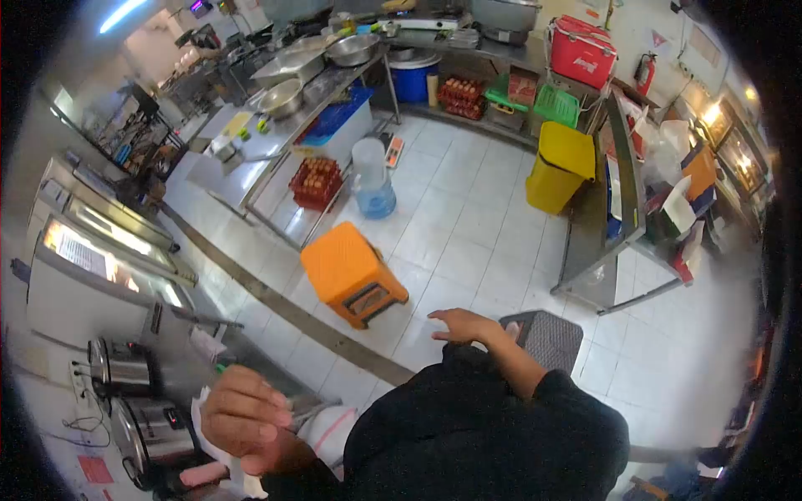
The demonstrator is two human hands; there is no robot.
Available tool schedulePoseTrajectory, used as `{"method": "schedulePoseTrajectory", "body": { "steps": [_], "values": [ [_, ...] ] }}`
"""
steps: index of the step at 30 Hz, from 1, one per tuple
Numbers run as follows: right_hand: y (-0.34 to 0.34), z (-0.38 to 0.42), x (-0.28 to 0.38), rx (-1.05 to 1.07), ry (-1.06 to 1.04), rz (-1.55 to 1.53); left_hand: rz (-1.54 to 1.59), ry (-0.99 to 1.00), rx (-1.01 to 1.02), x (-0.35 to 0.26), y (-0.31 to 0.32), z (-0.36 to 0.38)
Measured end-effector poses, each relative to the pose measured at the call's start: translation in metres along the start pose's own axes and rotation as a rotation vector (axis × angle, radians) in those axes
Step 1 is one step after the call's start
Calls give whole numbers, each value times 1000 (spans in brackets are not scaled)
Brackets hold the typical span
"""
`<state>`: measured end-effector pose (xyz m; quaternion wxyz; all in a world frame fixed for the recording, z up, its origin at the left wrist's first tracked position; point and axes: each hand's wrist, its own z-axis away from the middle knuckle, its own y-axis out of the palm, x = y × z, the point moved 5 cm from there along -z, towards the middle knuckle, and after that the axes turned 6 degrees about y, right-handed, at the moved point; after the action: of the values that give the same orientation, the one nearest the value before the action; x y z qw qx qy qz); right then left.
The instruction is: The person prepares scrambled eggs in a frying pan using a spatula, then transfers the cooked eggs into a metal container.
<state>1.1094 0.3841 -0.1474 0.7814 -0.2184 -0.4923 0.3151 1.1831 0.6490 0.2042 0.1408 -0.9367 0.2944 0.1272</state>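
My left hand [246, 415] is raised at the lower left, its fingers curled in and the thumb against them. A small green tip [220, 367] shows just above the knuckles; I cannot tell what, if anything, the fingers hold. Below and beside this hand are a white cloth with a red stripe [332, 434] and a metal counter [266, 364]. My right hand [458, 326] reaches out in front of my body with its fingers stretched and nothing in them. It is nearest to a dark grey woven-pattern stool [551, 336].
An orange stool [341, 265] stands on the tiled floor, with a water jug [373, 188] behind it. To the right are a yellow bin [558, 171] and a metal shelf table [628, 159]. Steel bowls [281, 98] sit on the long worktable. Rice cookers [154, 438] line the left wall.
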Motion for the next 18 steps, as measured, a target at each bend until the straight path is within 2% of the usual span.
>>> {"method": "schedulePoseTrajectory", "body": {
  "steps": [1, 3, 5, 6, 7, 8, 9, 10, 12, 13, 15, 18],
  "values": [
    [-30, 1, -22, -13, -1, 7, 31, 0, 26, 21, 19, -14],
    [-89, -2, -63, -231, 11, -66, 53, -1, 39, 57, 47, -39],
    [-155, -11, -76, -332, -154, -120, 242, 130, 84, 82, 57, -64],
    [-201, -7, -62, -378, -220, -222, 294, 159, 26, 89, 53, -84],
    [-252, 3, -37, -412, -280, -322, 236, 208, -176, 92, 54, -110],
    [-303, 16, -15, -528, -322, -258, 162, 242, -380, 96, 56, -133],
    [-353, 36, 4, -696, -389, -287, -40, 293, -711, 100, 60, -158],
    [-398, 55, 19, -862, -587, -307, -30, 262, -126, 97, 75, -210],
    [-473, 97, 32, -1067, -944, -263, 243, 213, 505, 106, 100, -270],
    [-498, 122, 38, -1142, -1126, -172, 222, 352, 539, 118, 114, -281],
    [-540, 161, 65, -1184, -1447, 56, 190, 489, 478, 149, 138, -288],
    [-583, 145, 83, -1150, -1627, 276, 196, 548, 417, 216, 154, -302]
  ]
}}
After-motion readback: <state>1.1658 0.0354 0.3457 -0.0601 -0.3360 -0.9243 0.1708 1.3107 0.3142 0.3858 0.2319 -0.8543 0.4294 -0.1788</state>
